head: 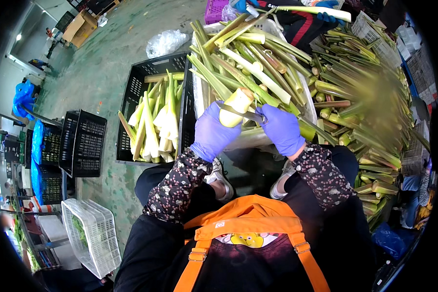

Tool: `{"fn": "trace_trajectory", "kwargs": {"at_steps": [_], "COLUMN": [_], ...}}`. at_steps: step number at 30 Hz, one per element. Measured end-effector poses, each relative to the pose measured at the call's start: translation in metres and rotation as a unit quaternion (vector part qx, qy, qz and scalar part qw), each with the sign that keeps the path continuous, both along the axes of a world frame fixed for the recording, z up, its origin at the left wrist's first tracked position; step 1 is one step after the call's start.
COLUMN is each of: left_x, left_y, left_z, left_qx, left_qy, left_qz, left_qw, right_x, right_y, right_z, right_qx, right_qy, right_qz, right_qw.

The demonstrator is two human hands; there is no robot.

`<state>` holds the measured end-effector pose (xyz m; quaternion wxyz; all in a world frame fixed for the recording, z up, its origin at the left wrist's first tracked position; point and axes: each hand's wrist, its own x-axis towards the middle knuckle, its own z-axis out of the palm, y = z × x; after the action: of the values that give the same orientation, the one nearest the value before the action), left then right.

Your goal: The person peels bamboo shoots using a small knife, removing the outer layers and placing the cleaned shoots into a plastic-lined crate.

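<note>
In my left hand [215,131], gloved in purple, is a thick pale-green stalk [236,106] with its cut end facing up and away from me. A knife [253,116] is held by its handle in my right hand [281,129], also gloved. Its blade crosses the stalk, and its tip reaches close to my left thumb. Just beyond both hands stands a white plastic crate [311,100] heaped with long green leaf stalks [248,73]. To its left, a black perforated crate [185,127] contains several trimmed pale stalks [164,120].
A large pile of untrimmed stalks [346,95] lies at the right. Across from me, a co-worker's blue-gloved hand [330,16] holds a long stalk [310,10]. Black crates [82,144] and stacked white crates [95,237] stand left. A clear plastic bag [166,43] lies on the floor.
</note>
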<state>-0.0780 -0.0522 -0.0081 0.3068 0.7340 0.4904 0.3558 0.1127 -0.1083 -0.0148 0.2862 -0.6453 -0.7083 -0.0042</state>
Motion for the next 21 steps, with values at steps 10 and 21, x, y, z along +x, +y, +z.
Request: {"fn": "trace_trajectory", "kwargs": {"at_steps": [10,21], "left_x": [0.004,0.007], "left_y": [-0.011,-0.015], "left_z": [0.016,0.037], "left_qx": [-0.023,0.058], "left_qy": [-0.068,0.054], "left_qz": [-0.041,-0.087], "left_qw": [0.997,0.993], "right_x": [0.055,0.030], "right_y": [0.019,0.007], "right_z": [-0.047,0.039], "right_qx": [-0.074,-0.313], "right_qy": [-0.055,0.490], "right_qz": [-0.074,0.035], "right_qw": [0.993,0.813]}}
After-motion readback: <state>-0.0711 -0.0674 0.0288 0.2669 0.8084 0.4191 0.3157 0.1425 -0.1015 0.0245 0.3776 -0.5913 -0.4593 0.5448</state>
